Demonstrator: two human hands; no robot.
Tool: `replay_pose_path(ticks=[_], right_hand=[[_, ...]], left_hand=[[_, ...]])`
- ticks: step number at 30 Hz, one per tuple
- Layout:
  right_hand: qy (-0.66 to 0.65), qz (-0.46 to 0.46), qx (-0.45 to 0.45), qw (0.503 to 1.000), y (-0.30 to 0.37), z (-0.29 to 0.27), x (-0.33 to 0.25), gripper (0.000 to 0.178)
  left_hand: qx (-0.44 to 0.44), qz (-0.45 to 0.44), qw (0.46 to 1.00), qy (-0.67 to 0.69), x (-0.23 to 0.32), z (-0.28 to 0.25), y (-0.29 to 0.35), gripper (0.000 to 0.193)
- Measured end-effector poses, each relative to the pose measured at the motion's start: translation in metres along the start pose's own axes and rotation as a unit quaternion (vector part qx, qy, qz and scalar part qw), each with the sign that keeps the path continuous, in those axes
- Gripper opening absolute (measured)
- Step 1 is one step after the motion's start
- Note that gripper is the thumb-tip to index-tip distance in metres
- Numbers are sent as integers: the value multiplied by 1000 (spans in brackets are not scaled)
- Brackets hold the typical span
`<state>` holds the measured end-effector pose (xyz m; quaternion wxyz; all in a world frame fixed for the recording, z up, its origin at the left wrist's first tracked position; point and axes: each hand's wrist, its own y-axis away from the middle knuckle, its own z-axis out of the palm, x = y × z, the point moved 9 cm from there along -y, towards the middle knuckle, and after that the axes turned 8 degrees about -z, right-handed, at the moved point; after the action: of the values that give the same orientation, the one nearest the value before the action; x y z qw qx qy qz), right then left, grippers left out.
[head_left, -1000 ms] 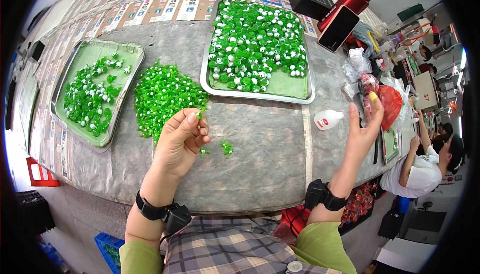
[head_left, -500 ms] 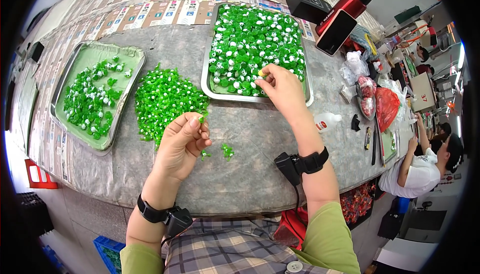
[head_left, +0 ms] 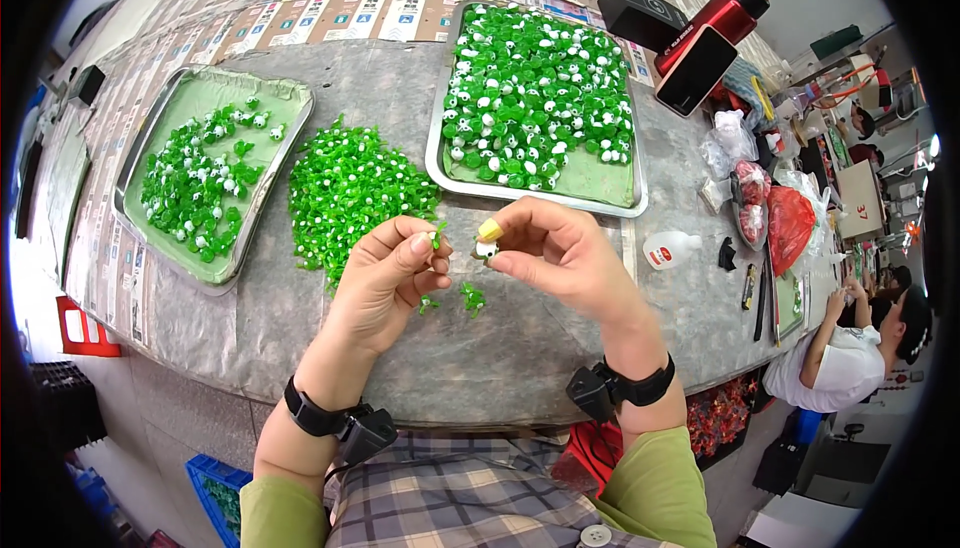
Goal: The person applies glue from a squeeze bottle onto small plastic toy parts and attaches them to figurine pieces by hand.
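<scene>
Above the near middle of the table, my left hand (head_left: 385, 273) pinches a small green plastic piece (head_left: 438, 236) between thumb and fingertips. Close to it on the right, my right hand (head_left: 570, 263), with a yellow cover on one fingertip, grips a small white-and-black panda head (head_left: 487, 249). The two pieces are apart. Below the hands lies a loose green piece (head_left: 473, 298); another is beside my left fingers. A heap of small green pieces (head_left: 360, 188) lies beyond my left hand. Behind my right hand, a metal tray (head_left: 434, 153) holds many green-and-white pieces.
At left is a second tray (head_left: 268, 148), lined in green, with fewer green-and-white pieces. A white bottle (head_left: 670, 249) lies on the right, below a phone (head_left: 697, 78), a red flask (head_left: 722, 20) and a black box (head_left: 640, 11). A person (head_left: 845, 353) sits at far right.
My right hand has come from the right tray toward my left hand, bringing a panda head. My left hand still holds its green piece. The whole view has shifted slightly.
</scene>
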<state>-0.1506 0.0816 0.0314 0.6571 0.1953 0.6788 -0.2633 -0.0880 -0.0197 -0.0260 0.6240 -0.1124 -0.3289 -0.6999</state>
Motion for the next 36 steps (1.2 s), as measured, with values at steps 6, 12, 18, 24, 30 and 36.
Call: replay_pose_path(ticks=[6,12,18,24,30,36], right_hand=[[-91,36,-4,995,5,18,18,20],[-109,-6,79,991,7,6,13,17],[-159,53,116,979,12,3,25,20],[-159,-2,144,977,12,0,11,20],[-158,-1,143,977,13,1,11,18],[-36,-34,133,990,14,1,8,17]], left_hand=[[-20,12,1000,2,2,6,0,12],[-11,16,999,-39,1,9,0,13],[7,31,997,-71,4,8,2,13],[32,70,988,-132,8,5,4,13],[41,104,976,-188,13,11,5,11],[58,240,895,-370,27,25,17,11]])
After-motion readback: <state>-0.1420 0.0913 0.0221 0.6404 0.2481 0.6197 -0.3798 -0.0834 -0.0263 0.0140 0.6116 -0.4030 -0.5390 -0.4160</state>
